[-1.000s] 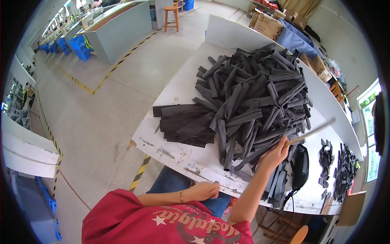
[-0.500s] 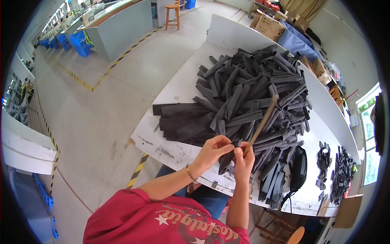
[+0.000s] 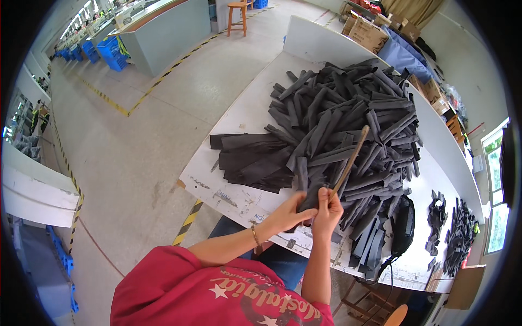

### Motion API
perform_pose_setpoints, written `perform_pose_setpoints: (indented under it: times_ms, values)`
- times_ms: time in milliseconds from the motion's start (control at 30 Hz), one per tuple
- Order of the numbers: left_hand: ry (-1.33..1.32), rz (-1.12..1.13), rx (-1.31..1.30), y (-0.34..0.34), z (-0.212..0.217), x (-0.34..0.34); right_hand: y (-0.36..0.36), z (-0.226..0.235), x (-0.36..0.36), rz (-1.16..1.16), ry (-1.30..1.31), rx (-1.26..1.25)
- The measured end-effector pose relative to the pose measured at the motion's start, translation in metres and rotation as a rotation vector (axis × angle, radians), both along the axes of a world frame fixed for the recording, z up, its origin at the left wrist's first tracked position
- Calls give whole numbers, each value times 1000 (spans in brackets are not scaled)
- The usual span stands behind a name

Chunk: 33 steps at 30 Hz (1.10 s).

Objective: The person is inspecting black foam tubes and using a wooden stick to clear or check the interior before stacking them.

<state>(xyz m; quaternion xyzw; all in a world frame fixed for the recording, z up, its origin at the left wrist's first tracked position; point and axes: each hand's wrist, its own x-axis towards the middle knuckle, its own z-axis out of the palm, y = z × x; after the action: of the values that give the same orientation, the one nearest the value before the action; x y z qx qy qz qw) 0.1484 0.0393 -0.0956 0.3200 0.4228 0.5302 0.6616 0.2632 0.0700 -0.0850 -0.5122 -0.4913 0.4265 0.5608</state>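
Cloth piece [image 3: 311,198] between left hand [image 3: 291,213] and right hand [image 3: 327,215], above near edge of white table [image 3: 254,111]. Step in hand, seemingly: working cloth piece beside tan stick [image 3: 351,159]. Left thumb and fingers closed on cloth piece; right fingers curled round tan stick, which points to 1 o'clock. Next move likely calls for firm pinch, steady tan stick. Cloth piece dark grey, matte, limp-looking, partly hidden by fingers. Rolled pieces [image 3: 345,111] heaped at 1 o'clock of hands; flat strips [image 3: 255,163] at 10 o'clock.

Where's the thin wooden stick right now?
In the head view, right of centre, the thin wooden stick is in the right hand, slanting up and rightward in front of the dark fabric pile.
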Motion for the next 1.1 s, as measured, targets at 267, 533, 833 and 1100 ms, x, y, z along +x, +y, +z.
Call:
perform_pose_setpoints:
  times_ms: [267,533,833,1100]
  values:
    - [558,-358,90,-54,-38,-14,72,34,75,-327,-166,-15]
    - [1462,262,603,93,-50,-84,12,-16,91,-73,-567,-70]
    - [1356,127,500,98,-59,-102,-18,-12,97,155,-622,-120]
    - [736,-142,194,75,-4,-156,-13,24,92,190,-821,202]
